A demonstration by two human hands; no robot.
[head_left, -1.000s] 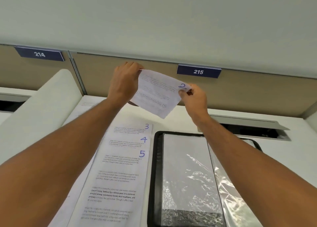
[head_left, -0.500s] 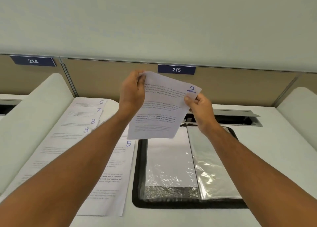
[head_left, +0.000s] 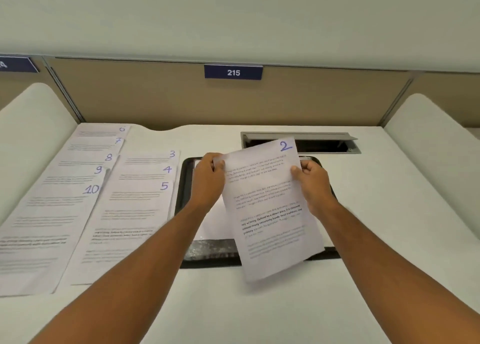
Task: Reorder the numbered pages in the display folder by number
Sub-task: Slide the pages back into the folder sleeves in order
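Note:
I hold the page numbered 2 [head_left: 270, 208] up over the open black display folder [head_left: 183, 203], tilted a little to the right. My left hand [head_left: 209, 178] pinches its top left corner and my right hand [head_left: 310, 178] pinches its right edge. The sheet hides most of the folder's clear sleeves; a strip of sleeve [head_left: 213, 248] shows at the bottom left. On the desk to the left lie pages 3, 4 and 5 [head_left: 135, 208], fanned so each number shows. Further left lie pages 6 to 10 [head_left: 52, 213], fanned the same way.
A white desk [head_left: 376, 239] with a cable hatch [head_left: 324, 141] open behind the folder. White curved side dividers stand left [head_left: 31, 135] and right [head_left: 436, 141]. A beige back panel carries a blue label 215 [head_left: 233, 72].
Both hands have brought page 2 down and toward me, from up by the back panel to just over the folder. The view has tipped down, showing pages 6 to 10.

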